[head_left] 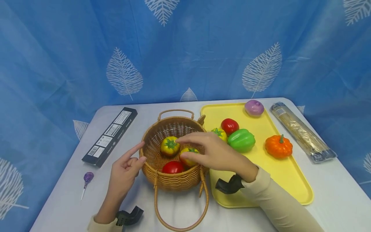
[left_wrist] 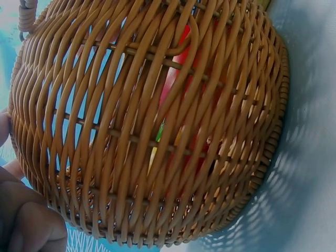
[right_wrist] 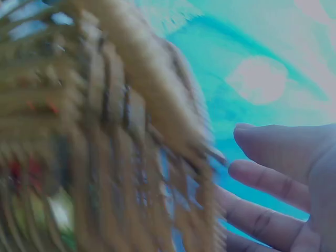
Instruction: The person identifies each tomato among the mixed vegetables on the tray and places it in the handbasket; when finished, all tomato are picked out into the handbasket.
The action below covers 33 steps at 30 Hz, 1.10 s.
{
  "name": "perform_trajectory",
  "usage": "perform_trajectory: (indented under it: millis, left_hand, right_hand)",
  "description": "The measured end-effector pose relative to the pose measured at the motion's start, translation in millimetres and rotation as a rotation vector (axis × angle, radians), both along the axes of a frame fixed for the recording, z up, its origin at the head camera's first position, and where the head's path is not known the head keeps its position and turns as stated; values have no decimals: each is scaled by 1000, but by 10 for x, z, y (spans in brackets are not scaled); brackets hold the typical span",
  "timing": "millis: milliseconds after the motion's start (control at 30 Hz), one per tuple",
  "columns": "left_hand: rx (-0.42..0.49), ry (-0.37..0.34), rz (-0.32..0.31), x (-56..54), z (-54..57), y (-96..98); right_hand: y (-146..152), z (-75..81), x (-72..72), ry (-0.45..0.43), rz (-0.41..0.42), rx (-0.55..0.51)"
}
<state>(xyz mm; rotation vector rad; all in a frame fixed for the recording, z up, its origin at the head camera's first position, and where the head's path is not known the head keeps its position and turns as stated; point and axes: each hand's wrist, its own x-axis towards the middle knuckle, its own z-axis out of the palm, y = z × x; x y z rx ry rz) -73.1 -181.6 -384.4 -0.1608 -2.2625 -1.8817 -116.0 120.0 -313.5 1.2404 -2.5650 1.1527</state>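
Observation:
A woven basket (head_left: 176, 182) stands at the table's middle, holding a yellow toy tomato (head_left: 170, 146), a second yellow-orange tomato (head_left: 189, 155) and a red one (head_left: 173, 167). My left hand (head_left: 123, 175) is at its left rim, index finger and thumb outstretched with their tips right at the rim, the other fingers curled in. Over the right part of the basket, my right hand (head_left: 213, 151) reaches in from the right. Its thumb and fingers are spread above the second tomato, with nothing between them in the right wrist view. The wicker (left_wrist: 147, 121) fills most of the left wrist view.
A yellow tray (head_left: 278, 180) at right bears a red tomato (head_left: 230, 126), a yellow one (head_left: 220, 133), a green pepper (head_left: 241, 140), an orange pumpkin (head_left: 279, 146) and a purple onion (head_left: 254, 108). Bagged sticks (head_left: 301, 132), a black box (head_left: 110, 137) and a lollipop (head_left: 88, 178) lie outward.

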Motion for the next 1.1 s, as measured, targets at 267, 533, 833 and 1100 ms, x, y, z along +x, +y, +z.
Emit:
perform_trajectory:
  millis: [267,533,833,1100]
  left_hand:
    - [-6,3,2,-9,0,-1]
    - [10,38,-19,3,6,7]
    - [-16,17,0,-9,-12,0]
    - [-15,28,-7,-4,-10,-2]
  right_hand:
    - [465,250,-143,-43,-85,-165]
    - [883,355,-265,-71,-232,-211]
    - [1208,279,-432,-250,-404,-105]
    - [1426,76,-659,-332,-471,-36]
